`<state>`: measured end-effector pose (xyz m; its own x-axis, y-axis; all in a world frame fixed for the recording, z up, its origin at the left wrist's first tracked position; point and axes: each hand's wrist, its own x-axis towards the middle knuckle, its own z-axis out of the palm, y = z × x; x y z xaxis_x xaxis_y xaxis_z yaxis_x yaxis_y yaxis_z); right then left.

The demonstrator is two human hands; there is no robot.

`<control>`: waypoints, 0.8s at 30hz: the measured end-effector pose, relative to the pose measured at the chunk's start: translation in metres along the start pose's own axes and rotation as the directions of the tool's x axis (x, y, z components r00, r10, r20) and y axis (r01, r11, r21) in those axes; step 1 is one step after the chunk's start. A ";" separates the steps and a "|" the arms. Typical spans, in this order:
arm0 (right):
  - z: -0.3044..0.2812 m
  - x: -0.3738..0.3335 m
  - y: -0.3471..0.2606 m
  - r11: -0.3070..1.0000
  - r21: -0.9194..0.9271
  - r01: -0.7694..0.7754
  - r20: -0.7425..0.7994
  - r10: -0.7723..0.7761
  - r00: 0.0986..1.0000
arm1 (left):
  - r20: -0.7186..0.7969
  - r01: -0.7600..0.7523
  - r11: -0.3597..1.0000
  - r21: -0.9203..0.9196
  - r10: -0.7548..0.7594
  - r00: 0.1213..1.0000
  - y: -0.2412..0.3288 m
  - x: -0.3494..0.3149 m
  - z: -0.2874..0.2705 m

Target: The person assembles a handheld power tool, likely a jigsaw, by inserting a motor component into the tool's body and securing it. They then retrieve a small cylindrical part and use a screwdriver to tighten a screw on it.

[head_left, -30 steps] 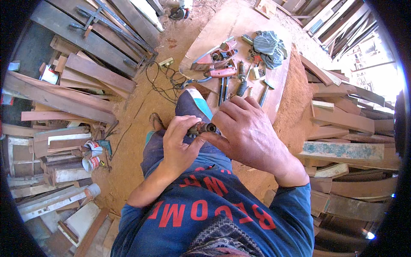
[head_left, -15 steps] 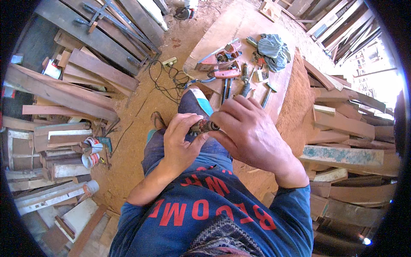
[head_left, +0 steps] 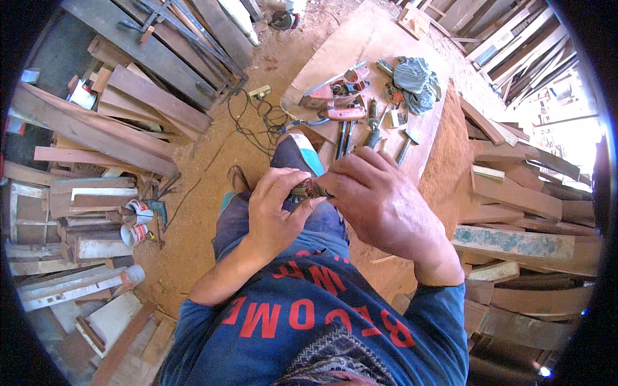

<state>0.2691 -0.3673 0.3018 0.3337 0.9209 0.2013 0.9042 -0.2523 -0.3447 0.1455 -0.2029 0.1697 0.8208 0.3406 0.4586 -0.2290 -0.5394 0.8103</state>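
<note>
Over my lap, my left hand (head_left: 275,204) grips a short, dark cylindrical metal part with a reddish middle, which looks like a motor armature (head_left: 310,188). Its left end sits between my thumb and fingers. My right hand (head_left: 386,206) is closed about the right end, and its fingers hide that tip. Just beyond lies a wooden board (head_left: 328,58) with an opened red power tool body (head_left: 331,96), a red-handled tool with dark rods (head_left: 346,114), a dark slim tool (head_left: 373,125), a hammer (head_left: 406,147) and a crumpled grey-blue cloth (head_left: 417,83).
Black cable (head_left: 248,125) lies coiled on the sawdust floor, beside a pale socket block (head_left: 260,92). Stacked timber (head_left: 161,100) stands at the left, with white buckets (head_left: 134,233) and a teal drill (head_left: 158,209). More planks (head_left: 515,241) and a sawdust heap (head_left: 447,145) are at the right.
My right hand has shifted slightly over the part's right end, covering the round tip that showed before. The part's reddish middle shows more now. The whole view has tilted a little.
</note>
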 end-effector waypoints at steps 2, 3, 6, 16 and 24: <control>0.003 -0.001 -0.002 1.000 -0.022 0.018 -0.027 -0.019 0.999 | -0.005 0.005 1.000 0.007 -0.005 1.000 -0.002 -0.002 0.000; 0.001 0.000 -0.003 1.000 -0.030 -0.009 -0.001 0.009 1.000 | -0.007 0.008 1.000 0.011 -0.008 1.000 -0.003 -0.003 0.000; -0.002 0.002 -0.003 0.999 -0.025 -0.029 0.014 0.030 0.999 | 0.004 0.026 1.000 -0.009 -0.026 1.000 0.001 0.001 -0.001; -0.006 0.005 -0.004 1.000 -0.003 -0.025 0.021 0.025 0.999 | -0.028 -0.006 1.000 -0.002 0.006 1.000 0.001 0.003 -0.001; -0.003 0.005 -0.004 1.000 0.007 -0.008 0.001 0.008 1.000 | -0.011 0.039 0.999 -0.016 -0.039 0.999 -0.005 -0.004 -0.002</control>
<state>0.2678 -0.3630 0.3069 0.3408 0.9193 0.1971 0.8996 -0.2579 -0.3523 0.1422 -0.2003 0.1643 0.8231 0.3701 0.4307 -0.2051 -0.5136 0.8332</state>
